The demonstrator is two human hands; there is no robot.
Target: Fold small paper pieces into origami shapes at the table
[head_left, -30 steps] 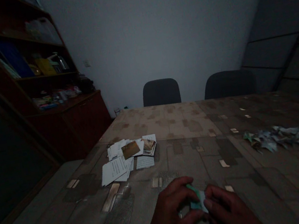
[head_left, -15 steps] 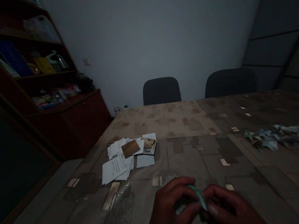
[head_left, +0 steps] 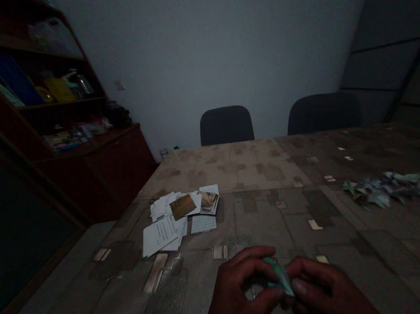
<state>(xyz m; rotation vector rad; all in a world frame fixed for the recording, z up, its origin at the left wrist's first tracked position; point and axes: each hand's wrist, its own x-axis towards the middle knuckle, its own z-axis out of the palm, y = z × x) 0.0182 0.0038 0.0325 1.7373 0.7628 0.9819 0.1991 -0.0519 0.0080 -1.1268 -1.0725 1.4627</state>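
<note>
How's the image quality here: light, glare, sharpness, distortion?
Head view: dim and grainy, wall palest, cabinet near-black in parts; head view: faint shine on some tablecloth patches; head view: hands dark but outlined, green paper lacking clear detail; head view: print on the cards unreadable; head view: cabinet leaning, likely wide-angle stretch.

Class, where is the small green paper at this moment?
In the head view, the green paper is low, just right of centre, held between the left hand and the right hand.

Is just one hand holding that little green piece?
No, the left hand and the right hand both have fingers on the small green piece.
</note>
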